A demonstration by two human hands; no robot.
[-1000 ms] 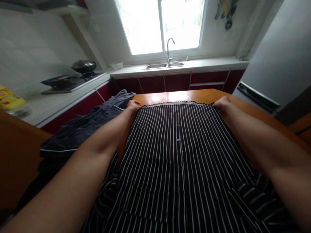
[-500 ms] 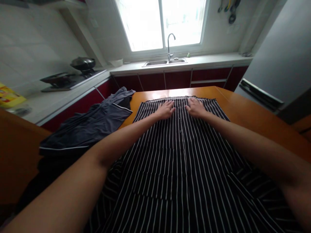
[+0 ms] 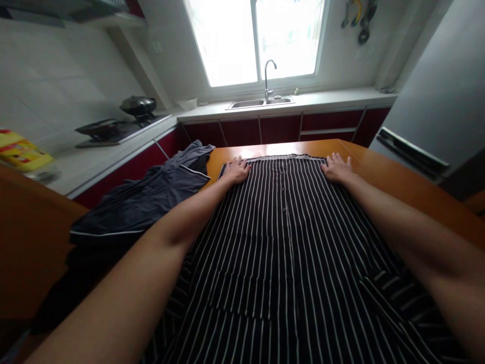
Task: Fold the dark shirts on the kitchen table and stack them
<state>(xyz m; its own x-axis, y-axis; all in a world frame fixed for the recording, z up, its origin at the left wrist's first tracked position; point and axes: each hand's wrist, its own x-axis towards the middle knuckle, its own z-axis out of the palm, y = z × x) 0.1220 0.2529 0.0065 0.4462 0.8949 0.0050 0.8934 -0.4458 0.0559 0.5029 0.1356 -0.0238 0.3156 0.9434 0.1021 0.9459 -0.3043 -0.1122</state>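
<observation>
A black shirt (image 3: pixel 280 242) with white stripes lies spread across the wooden table (image 3: pixel 364 167), its row of buttons running down the middle. My left hand (image 3: pixel 237 171) rests open on the shirt's far left corner. At the far right corner my right hand (image 3: pixel 337 168) lies flat with fingers spread, partly over the shirt's edge. Neither hand grips the cloth. The striped sleeves lie along both sides, partly hidden by my arms.
Grey and black clothes (image 3: pixel 140 202) lie heaped on the left. Beyond the table, a counter (image 3: pixel 322 96) holds a sink (image 3: pixel 246 103) under the window. A stove (image 3: pixel 125 134) with pans stands at left, a refrigerator (image 3: pixel 428 101) at right. A yellow package (image 3: pixel 25 151) sits far left.
Both my hands have slid apart over the shirt, from beside the buttons out to its far corners. The view has shifted slightly. The shirt stays spread out.
</observation>
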